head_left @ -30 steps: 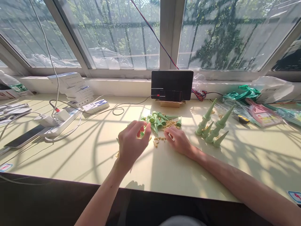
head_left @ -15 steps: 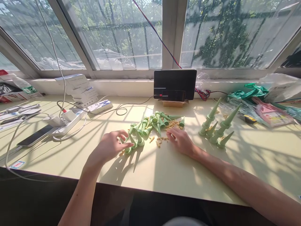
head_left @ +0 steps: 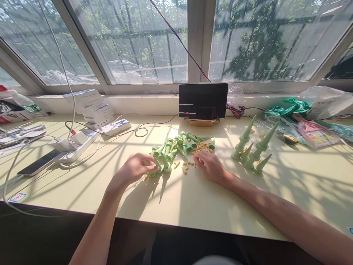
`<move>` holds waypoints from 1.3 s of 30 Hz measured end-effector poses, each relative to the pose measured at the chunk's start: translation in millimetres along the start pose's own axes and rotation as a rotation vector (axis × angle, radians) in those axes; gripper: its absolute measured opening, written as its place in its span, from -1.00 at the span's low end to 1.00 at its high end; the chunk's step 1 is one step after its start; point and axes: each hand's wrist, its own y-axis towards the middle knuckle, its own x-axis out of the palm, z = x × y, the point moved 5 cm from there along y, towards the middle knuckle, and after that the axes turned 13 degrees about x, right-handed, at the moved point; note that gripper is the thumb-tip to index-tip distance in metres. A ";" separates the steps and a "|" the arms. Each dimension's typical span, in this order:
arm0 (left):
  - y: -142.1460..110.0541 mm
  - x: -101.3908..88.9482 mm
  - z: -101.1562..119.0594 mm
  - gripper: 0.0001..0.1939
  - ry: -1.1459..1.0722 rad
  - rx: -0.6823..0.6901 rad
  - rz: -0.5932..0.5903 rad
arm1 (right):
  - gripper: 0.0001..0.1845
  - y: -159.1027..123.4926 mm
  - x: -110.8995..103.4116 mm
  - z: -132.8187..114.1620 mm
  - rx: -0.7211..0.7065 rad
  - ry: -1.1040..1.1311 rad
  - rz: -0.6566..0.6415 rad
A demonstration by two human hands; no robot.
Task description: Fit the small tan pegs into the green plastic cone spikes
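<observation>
My left hand [head_left: 135, 168] has its thumb and fingers closed around a green cone piece at the left end of a small upright cluster; the fingers partly cover it. Beside the fingertips stands another pale green cone [head_left: 166, 163] of that cluster. My right hand [head_left: 211, 165] rests on the table with curled fingers at the edge of the small yellow pegs [head_left: 202, 145]; whatever its fingertips hold is hidden. Between the hands lie a few loose pegs [head_left: 184, 170]. Behind them is a pile of green cones [head_left: 180, 141], many lying on their sides.
Joined green cones [head_left: 259, 147] stand upright on the right. A black tablet [head_left: 203, 96] leans by the window with a phone [head_left: 202, 113] before it. On the left are a power strip [head_left: 82, 147], a phone [head_left: 38, 162] and white boxes [head_left: 91, 105]. Plastic bags [head_left: 317, 129] lie at right.
My left hand has gone from raised in front of the pile to lower left, and its fingers have closed on a cone in the cluster. My right hand stays almost still.
</observation>
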 end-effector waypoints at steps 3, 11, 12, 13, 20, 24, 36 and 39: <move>5.0 0.3 4.9 -0.71 0.027 0.024 -0.002 | -0.78 -0.3 0.7 0.2 -0.005 -0.002 -0.003; 17.3 2.7 7.5 -0.73 0.132 0.038 0.019 | -0.76 1.3 -0.2 -2.4 -0.013 -0.008 -0.012; 18.2 2.7 7.4 -0.73 0.133 0.042 0.014 | -0.76 1.2 -0.2 -2.6 -0.010 -0.005 -0.020; 19.0 2.4 7.1 -0.73 0.132 0.047 0.009 | -0.76 1.0 -0.2 -2.9 -0.008 -0.002 -0.027; 22.4 -4.5 1.5 -0.70 0.082 0.051 -0.053 | -0.77 0.2 -1.0 -4.3 -0.001 0.009 -0.040; 23.6 -9.2 -4.4 -0.68 0.078 0.086 -0.026 | -0.78 0.4 -0.6 -2.7 0.003 0.014 -0.036; 14.5 -15.2 -7.2 -0.47 0.021 0.108 0.032 | -0.75 0.5 0.6 -1.6 -0.007 0.005 -0.043; -7.3 -29.5 6.8 -0.34 0.122 0.079 0.156 | -0.77 0.6 1.6 0.4 -0.010 0.009 -0.029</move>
